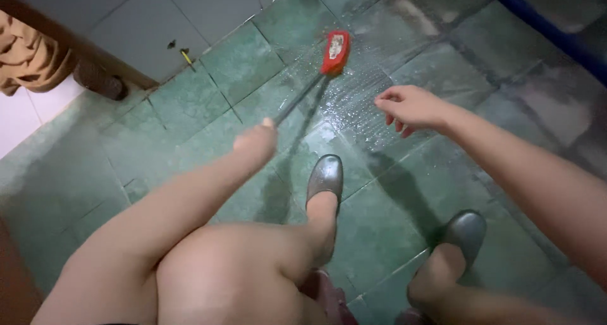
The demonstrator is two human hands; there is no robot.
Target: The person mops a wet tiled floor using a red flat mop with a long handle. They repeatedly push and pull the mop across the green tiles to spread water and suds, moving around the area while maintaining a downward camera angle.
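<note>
The left hand (256,141) is closed round the blurred long handle (300,100) of a red scrub brush (335,52), whose head rests on the wet green tiled floor (240,66) at about one o'clock from that hand. Below, at six o'clock from the brush, two grey slip-on shoes (325,176) stand on the tiles. The right hand (411,107) hovers at four o'clock from the brush, fingers loosely curled and, as far as I can tell, holding nothing.
</note>
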